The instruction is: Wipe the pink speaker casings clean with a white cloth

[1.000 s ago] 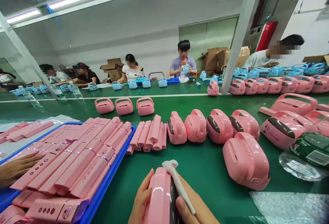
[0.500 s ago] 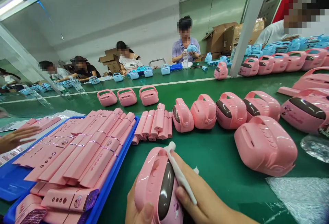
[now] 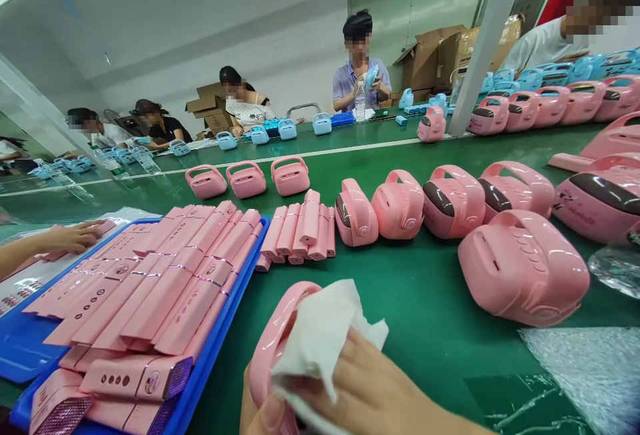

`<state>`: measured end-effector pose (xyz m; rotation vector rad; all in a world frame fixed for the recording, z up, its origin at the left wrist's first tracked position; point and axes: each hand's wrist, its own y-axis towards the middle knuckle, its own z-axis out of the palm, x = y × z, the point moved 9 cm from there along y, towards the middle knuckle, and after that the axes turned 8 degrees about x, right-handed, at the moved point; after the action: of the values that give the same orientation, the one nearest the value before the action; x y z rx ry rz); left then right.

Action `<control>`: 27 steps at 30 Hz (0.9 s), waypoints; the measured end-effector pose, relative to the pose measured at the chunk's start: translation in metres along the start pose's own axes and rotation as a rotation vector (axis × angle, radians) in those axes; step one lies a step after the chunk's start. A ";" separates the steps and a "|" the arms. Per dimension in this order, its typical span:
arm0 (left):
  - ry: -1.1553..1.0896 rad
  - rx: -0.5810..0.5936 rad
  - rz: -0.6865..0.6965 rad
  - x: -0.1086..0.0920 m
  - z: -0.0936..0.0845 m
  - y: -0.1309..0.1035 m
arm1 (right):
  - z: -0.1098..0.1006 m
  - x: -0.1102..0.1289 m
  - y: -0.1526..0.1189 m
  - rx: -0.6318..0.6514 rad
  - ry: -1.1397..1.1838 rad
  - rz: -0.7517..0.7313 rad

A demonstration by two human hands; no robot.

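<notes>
At the bottom centre I hold a pink speaker shell with a carry handle. My left hand grips it from below, only thumb and palm edge showing. My right hand presses a white cloth flat over the shell's front, hiding most of it. Just to the left stands a blue tray piled with several pink control panels.
Several pink speakers lie on the green belt to the right; a stack of pink panels sits ahead. Another person's hand rests at far left. Bubble wrap lies bottom right. Workers sit across the line.
The cloth, held as a thin folded strip along the speaker's dark front, now lies spread over it under my right hand. The other person's hand at left moved farther back.
</notes>
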<state>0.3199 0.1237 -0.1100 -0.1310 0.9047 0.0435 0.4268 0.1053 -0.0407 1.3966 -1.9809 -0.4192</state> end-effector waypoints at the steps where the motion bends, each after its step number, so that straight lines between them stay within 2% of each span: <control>1: -0.013 -0.014 -0.010 -0.001 -0.002 0.002 | 0.000 -0.009 0.001 0.018 0.114 0.088; 3: -0.054 -0.036 -0.008 -0.004 -0.006 0.003 | 0.002 -0.036 -0.008 0.000 0.427 0.384; 5: -0.093 -0.041 0.030 -0.011 -0.011 0.004 | 0.012 -0.055 -0.025 -0.035 0.759 0.651; 7: -0.126 -0.024 0.070 -0.016 -0.016 0.002 | 0.021 -0.057 -0.036 -0.073 1.012 0.745; 9: -0.153 -0.020 0.068 -0.017 -0.021 0.000 | 0.026 -0.053 -0.039 -0.086 1.120 0.756; 13: -0.131 -0.044 0.008 -0.014 -0.027 -0.002 | 0.030 -0.052 -0.045 -0.080 1.143 0.825; 16: -0.116 -0.053 -0.067 -0.008 -0.022 -0.002 | 0.030 -0.052 -0.047 -0.083 1.140 0.893; 20: -0.228 0.035 -0.114 -0.001 -0.005 0.001 | 0.020 -0.048 -0.038 -0.171 1.138 0.811; 22: -0.241 0.064 -0.133 0.001 -0.001 0.002 | 0.018 -0.047 -0.037 -0.201 1.112 0.795; 24: -0.221 0.059 -0.144 0.003 -0.003 0.002 | 0.017 -0.049 -0.040 -0.196 1.022 0.793; 27: -0.212 0.077 -0.147 0.004 -0.001 0.002 | 0.013 -0.051 -0.041 -0.157 0.737 0.725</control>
<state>0.3214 0.1254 -0.1141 -0.1189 0.6826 -0.1125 0.4576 0.1357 -0.0923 0.5270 -1.6183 0.2460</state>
